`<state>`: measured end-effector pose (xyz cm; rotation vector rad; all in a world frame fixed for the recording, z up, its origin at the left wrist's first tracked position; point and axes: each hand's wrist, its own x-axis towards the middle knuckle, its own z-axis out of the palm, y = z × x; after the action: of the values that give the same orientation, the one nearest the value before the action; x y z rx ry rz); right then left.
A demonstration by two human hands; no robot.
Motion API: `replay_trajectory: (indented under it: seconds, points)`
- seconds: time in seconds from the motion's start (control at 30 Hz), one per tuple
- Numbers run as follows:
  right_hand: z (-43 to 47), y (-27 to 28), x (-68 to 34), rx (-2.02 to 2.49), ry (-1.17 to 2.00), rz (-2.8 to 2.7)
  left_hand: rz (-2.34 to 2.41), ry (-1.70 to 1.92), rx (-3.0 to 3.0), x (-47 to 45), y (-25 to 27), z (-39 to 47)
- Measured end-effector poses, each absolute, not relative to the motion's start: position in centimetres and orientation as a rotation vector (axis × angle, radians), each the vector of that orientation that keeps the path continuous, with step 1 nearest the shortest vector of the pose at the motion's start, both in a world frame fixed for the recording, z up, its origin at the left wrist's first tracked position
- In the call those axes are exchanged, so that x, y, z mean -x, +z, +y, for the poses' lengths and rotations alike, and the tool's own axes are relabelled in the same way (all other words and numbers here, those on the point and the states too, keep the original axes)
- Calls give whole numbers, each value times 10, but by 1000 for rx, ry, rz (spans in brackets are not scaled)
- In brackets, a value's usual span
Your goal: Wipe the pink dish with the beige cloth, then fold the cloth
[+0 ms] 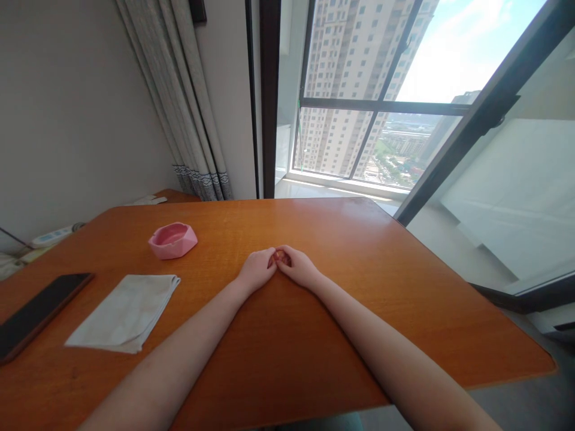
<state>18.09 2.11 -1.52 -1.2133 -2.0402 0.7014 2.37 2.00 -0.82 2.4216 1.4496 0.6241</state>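
Observation:
Both of my hands meet at the middle of the wooden table (278, 359), their fingertips touching. My left hand (257, 268) curls around the left side of a small reddish-brown thing (282, 257) with a mottled, shiny surface. Around its right side my right hand (302, 267) is closed, with the thumb in front. Much of the thing is covered by my fingers, so I cannot tell its kind. A pink angular ashtray (173, 241) stands to the left of my hands. Nearer to me, left of my forearm, lies a folded whitish cloth (123, 314).
A dark flat panel with a brown edge (40, 308) lies at the table's left. Beyond the table's back edge hang grey curtains (193, 120), beside a dark-framed glass door (467, 126). A pale remote-like device (51, 236) sits past the left edge.

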Motion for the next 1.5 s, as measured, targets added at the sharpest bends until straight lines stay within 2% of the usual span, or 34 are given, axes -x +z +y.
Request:
replay_trajectory:
  seconds: [0.17, 0.37, 0.43, 0.57, 0.7, 0.8, 0.9, 1.1, 1.27, 1.5]
  points:
    - [23, -14, -187, 1218, 748, -2017, 1558, 601, -2467, -20, 0, 22]
    - [28, -15, -196, 1223, 795, -1966, 2475, 1060, -2263, 77, 40, 25]
    - [28, -16, -195, 1244, 744, -1998, 2601, 1098, -2078, 113, 42, 19]
    - [29, -17, -193, 1262, 634, -2060, 2596, 884, -1983, 150, 26, 10]
    - [30, -18, -196, 1240, 698, -2021, 2645, 570, -2055, 161, 12, 23]
    - [32, -19, -197, 1234, 743, -1970, 2603, 507, -2138, 166, 10, 35]
    - [38, -21, -196, 1232, 792, -1850, 2508, 649, -2248, 156, 14, 36]
    - [49, -27, -200, 1238, 839, -1607, 1907, 970, -2579, 58, 18, 12]
    - [49, -29, -204, 1238, 909, -1538, 1576, 862, -2667, -10, 8, -9]
    - [49, -29, -202, 1217, 865, -1606, 1536, 782, -2666, -16, 4, -12]
